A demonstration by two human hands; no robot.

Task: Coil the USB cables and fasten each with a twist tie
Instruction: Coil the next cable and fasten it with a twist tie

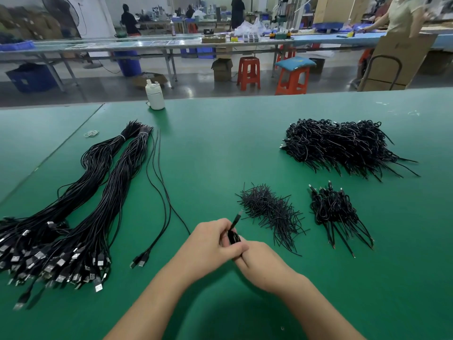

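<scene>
both hands, left hand (210, 241) and right hand (259, 263), grip a coiled glossy black cable (234, 235) over green felt table (220, 143).

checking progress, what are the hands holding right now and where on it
Both hands grip one coiled black USB cable around the coil: left hand, right hand. Its plug end sticks up free.

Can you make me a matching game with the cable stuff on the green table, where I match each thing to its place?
Things:
1. white bottle
2. long uncoiled cables
3. big pile of coiled cables
4. twist ties

Places:
A. far right of the table
B. just beyond the hands, in the middle
C. far edge of the table
D. left side of the table

Pairs: 1-C, 2-D, 3-A, 4-B
</scene>
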